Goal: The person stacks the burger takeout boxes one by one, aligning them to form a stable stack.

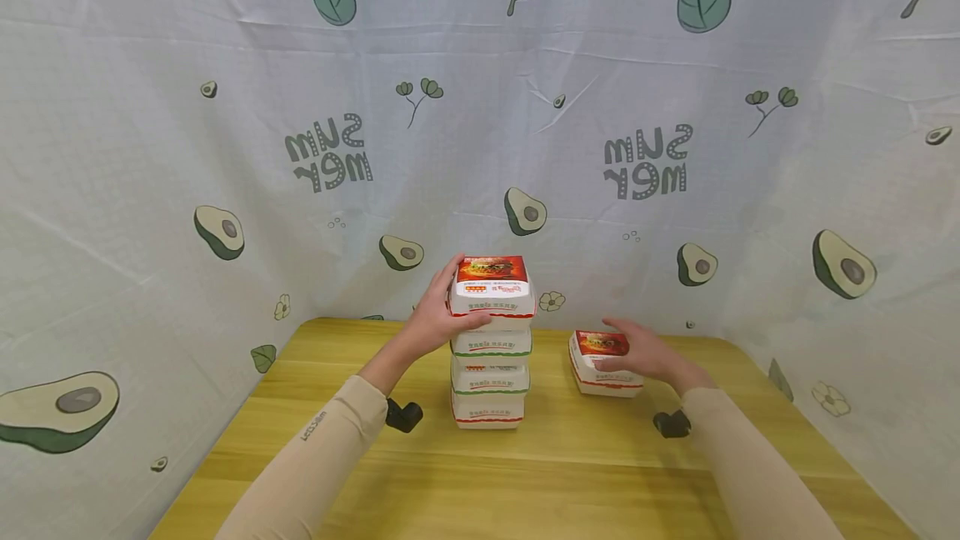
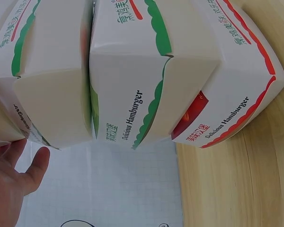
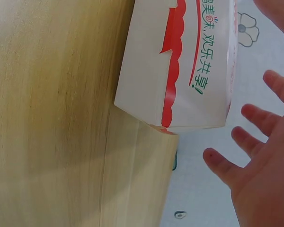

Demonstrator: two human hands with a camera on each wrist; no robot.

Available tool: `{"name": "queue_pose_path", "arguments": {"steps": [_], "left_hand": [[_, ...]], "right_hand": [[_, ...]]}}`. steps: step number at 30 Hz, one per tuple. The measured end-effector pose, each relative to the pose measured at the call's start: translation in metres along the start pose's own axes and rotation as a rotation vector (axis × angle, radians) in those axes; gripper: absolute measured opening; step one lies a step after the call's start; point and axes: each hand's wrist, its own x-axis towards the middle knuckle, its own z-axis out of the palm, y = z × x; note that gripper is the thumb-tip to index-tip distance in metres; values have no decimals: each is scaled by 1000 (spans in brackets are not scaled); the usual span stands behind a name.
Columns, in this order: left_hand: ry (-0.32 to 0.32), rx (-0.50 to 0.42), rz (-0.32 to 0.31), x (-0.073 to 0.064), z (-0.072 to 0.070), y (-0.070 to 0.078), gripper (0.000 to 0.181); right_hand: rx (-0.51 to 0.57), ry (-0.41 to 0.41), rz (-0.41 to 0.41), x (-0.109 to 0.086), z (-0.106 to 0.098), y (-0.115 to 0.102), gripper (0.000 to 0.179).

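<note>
Several paper hamburger boxes stand in one stack [image 1: 491, 379] with red or green scalloped edges. My left hand [image 1: 442, 319] holds the top hamburger box [image 1: 491, 294] from the left, its thumb across the front face. In the left wrist view the outer fingers of the left hand [image 2: 12, 184] are beside the upper part of the stack. A single hamburger box [image 1: 606, 375] sits on the table to the right. Around its right side my right hand [image 1: 645, 350] is spread; in the right wrist view that hand [image 3: 270, 146] has its fingers apart from the box [image 3: 199, 94].
Boxes stand on a wooden table [image 1: 420, 482]. Behind it hangs a pale cloth [image 1: 480, 165] printed with avocados and leaves. Beneath each wrist a dark camera mount shows, the left mount [image 1: 405, 416] and the right mount [image 1: 672, 424].
</note>
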Motion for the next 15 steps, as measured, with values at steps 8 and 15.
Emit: {"name": "queue_pose_path", "arguments": {"steps": [8,15], "left_hand": [[9,12,-5,-1,1,-1,106],[-3,8,-11,-1,1,2,106]], "right_hand": [[-8,-32,29,-3,2,2,104],[-11,-59,50,-6,2,2,104]]}}
